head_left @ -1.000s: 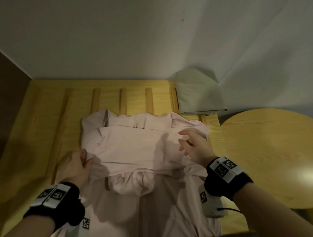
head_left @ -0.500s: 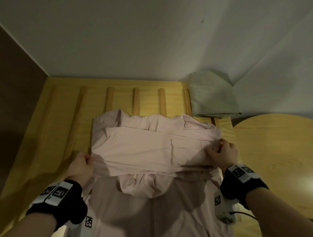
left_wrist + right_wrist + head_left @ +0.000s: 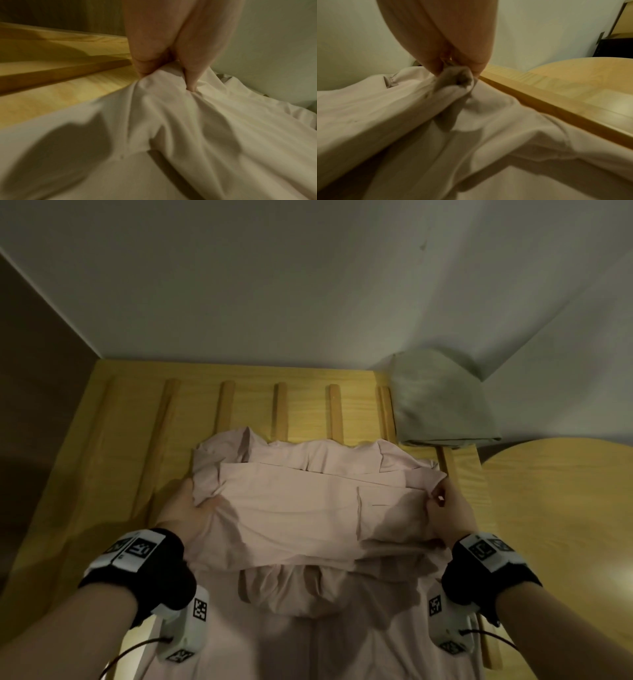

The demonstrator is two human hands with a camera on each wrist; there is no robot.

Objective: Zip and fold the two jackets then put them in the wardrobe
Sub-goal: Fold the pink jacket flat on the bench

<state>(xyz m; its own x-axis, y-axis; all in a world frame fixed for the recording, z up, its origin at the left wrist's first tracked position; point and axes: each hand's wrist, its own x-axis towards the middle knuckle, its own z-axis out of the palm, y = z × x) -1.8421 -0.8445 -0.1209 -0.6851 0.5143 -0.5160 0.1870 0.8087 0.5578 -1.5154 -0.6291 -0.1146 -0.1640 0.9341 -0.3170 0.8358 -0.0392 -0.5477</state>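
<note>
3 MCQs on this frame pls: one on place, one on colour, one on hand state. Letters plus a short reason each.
1. Where does the folded green cloth lie?
A. at the far right corner of the wooden slatted frame, by the wall
B. on the round table
C. under the left hand

2. What colour is the jacket being folded?
A. dark blue
B. pale pink
C. black

3. What are the two hands doing?
A. both lie flat on the wood
B. only the right one holds cloth
C. each pinches a side of the jacket

Key: 1 A, the head view shows it at the frame's far right end against the wall. 2 B, the cloth reads pale pink in the head view. 3 C, the left hand and the right hand each have fingers closed on bunched fabric.
</note>
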